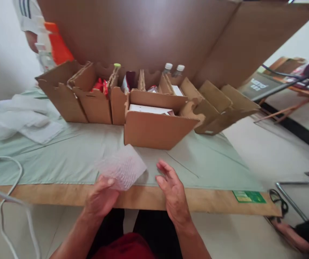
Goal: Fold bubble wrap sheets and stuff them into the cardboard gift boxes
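My left hand [101, 198] grips a small sheet of clear bubble wrap [122, 167] by its near corner, above the table's front edge. My right hand [172, 189] hovers beside it, fingers apart and palm turned inward, holding nothing. Just beyond both hands stands an open cardboard box [157, 131] with a white flat item [150, 109] inside. The table is covered by a pale green cloth [76, 154].
A row of open cardboard boxes [89, 97] behind holds red packets, a dark bottle and two white-capped bottles [173, 68]. White foam sheets [22, 120] lie at left, a white cable [11, 187] at near left. Another person stands at far left with an orange item [58, 45]. A tall cardboard panel rises behind.
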A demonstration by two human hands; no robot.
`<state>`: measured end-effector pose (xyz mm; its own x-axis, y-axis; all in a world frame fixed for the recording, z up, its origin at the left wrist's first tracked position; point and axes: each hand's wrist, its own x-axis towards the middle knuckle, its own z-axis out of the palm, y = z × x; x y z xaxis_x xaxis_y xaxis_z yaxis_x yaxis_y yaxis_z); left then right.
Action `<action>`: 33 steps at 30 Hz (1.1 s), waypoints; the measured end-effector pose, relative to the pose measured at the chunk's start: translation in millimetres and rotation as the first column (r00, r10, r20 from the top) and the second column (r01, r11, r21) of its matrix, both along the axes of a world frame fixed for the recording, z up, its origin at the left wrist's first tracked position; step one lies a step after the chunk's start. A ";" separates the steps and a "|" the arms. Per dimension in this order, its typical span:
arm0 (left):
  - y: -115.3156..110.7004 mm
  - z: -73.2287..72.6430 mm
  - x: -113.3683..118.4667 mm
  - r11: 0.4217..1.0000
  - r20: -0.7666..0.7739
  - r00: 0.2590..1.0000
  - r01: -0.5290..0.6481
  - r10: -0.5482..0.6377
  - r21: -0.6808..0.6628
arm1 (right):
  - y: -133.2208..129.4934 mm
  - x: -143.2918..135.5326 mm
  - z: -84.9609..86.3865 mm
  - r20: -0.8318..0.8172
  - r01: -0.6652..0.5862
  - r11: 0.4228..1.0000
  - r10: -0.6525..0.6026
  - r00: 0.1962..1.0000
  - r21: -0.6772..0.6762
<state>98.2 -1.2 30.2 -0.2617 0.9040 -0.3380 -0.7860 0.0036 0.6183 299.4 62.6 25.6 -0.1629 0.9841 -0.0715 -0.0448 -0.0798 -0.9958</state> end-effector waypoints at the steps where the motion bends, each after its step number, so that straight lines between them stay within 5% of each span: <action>1: -2.3 0.0 0.5 0.998 0.011 0.998 0.056 -0.056 0.017 | -0.3 3.9 0.2 -0.028 -0.021 1.000 0.021 0.999 -0.008; 6: -21.8 -5.9 -4.5 0.952 -0.061 0.958 0.285 -0.279 0.114 | 1.0 5.7 2.9 -0.251 -0.174 0.969 0.128 0.960 -0.174; 11: -30.1 3.8 0.1 0.954 -0.331 0.908 0.292 -0.256 0.062 | 1.9 11.4 3.8 -0.501 -0.494 0.848 0.348 0.792 -0.192; 14: -22.0 19.9 -12.2 0.941 -0.441 0.850 0.337 -0.289 0.031 | 10.2 28.6 8.7 -0.442 -0.403 0.901 0.300 0.845 -0.159; 16: -11.6 30.4 -31.8 0.934 -0.671 0.695 0.358 -0.260 0.009 | 20.7 42.4 17.6 -0.283 -0.211 0.975 0.185 0.941 -0.064; 18: 1.5 36.3 -55.3 0.936 -0.890 0.429 0.353 -0.153 0.009 | 32.2 53.7 29.5 -0.060 -0.144 0.977 0.155 0.986 0.156; 21: 19.9 31.2 -85.4 0.939 -1.000 -0.016 0.343 -0.014 -0.019 | 42.1 62.7 42.7 0.395 -0.351 0.813 0.165 0.904 0.465; 24: 25.1 12.9 -103.1 0.964 -0.937 -0.349 0.242 -0.021 -0.112 | 37.0 69.7 41.4 0.740 -0.615 0.655 0.125 0.661 0.439; 27: 13.3 -3.7 -110.8 0.990 -0.921 -0.370 0.027 -0.118 -0.138 | 26.9 81.7 32.4 0.820 -0.669 0.657 0.133 0.557 0.348; 33: -6.6 0.0 -106.6 0.911 -0.910 -0.237 -0.325 -0.340 -0.255 | 44.6 72.4 24.9 0.747 -0.340 0.867 -0.053 0.663 0.364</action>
